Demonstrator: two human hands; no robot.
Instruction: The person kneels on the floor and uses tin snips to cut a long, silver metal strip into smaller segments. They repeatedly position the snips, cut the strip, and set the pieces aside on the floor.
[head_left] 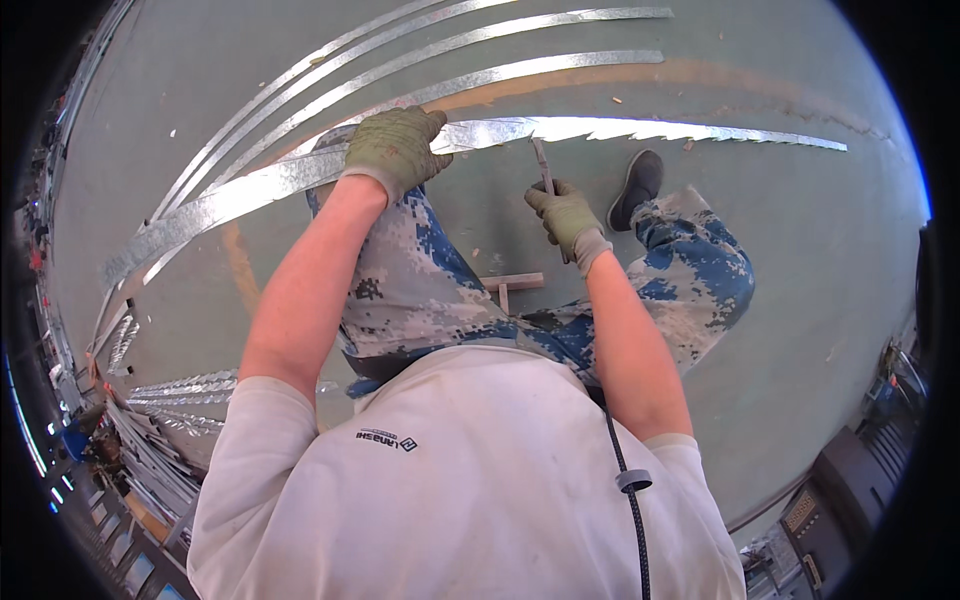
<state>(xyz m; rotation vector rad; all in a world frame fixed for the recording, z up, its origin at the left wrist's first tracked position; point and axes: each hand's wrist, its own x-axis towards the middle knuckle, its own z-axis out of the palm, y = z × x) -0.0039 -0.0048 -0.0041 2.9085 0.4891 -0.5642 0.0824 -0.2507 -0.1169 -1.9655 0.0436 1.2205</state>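
A long shiny sheet-metal strip (240, 200) runs across in front of me, from the left to the far right. Its right part has a row of jagged, bent teeth (640, 129) along the edge. My left hand (393, 148), in an olive work glove, is closed over the strip near my left knee. In my gloved right hand (568, 215) is a slim grey pliers-like tool (543, 165), its handle end showing below the fist. The tool's tip meets the strip's near edge where the teeth begin; its jaws are too small to make out.
Several plain metal strips (520, 72) lie on the green floor beyond. Toothed strips (185, 388) lie at the lower left, near a pile of metal pieces (150, 450). A low wooden stool (513, 282) shows between my legs. Dark equipment (850, 480) stands at the lower right.
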